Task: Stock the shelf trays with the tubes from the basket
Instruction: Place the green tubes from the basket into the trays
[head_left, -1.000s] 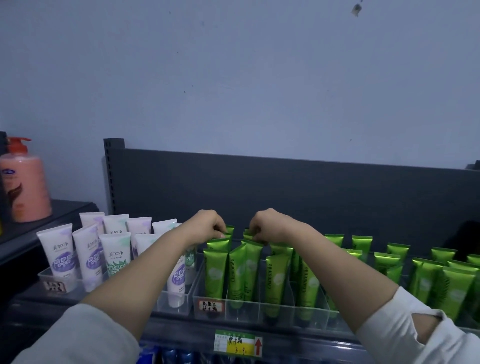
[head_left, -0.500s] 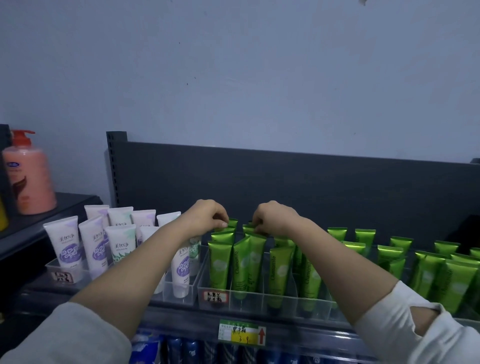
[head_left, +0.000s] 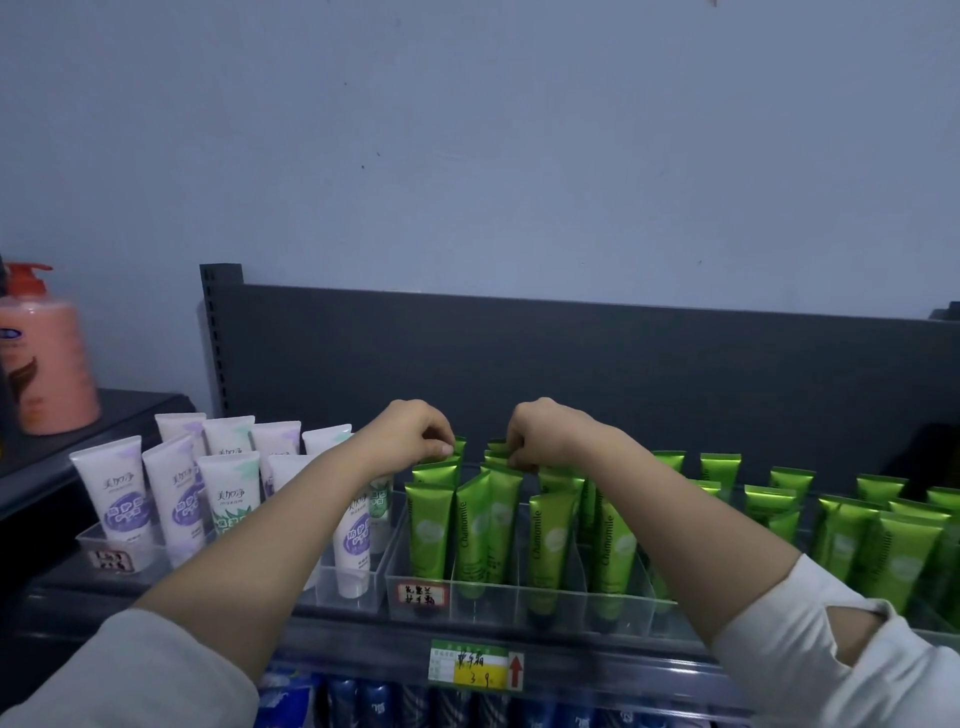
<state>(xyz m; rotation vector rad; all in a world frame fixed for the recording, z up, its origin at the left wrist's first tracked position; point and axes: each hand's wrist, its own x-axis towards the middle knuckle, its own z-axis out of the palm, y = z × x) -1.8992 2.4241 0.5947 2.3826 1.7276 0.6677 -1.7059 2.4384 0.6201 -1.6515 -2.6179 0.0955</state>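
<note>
Green tubes (head_left: 430, 525) stand upright in rows inside a clear shelf tray (head_left: 485, 592) with dividers. My left hand (head_left: 410, 436) is closed, its fingertips pinching the top edge of a green tube at the back of the left row. My right hand (head_left: 545, 434) is closed too, pinching the top of a green tube (head_left: 496, 452) in the neighbouring row. Both forearms reach over the front tubes. The basket is out of view.
White tubes (head_left: 111, 488) with purple and green prints fill a clear tray (head_left: 104, 551) on the left. More green tubes (head_left: 852, 535) stand on the right. An orange pump bottle (head_left: 44, 358) sits on a dark shelf far left. A price tag (head_left: 475, 665) hangs on the shelf edge.
Both hands stay at the tops of the back green tubes. The view has tilted up slightly, so the shelf sits lower in frame.
</note>
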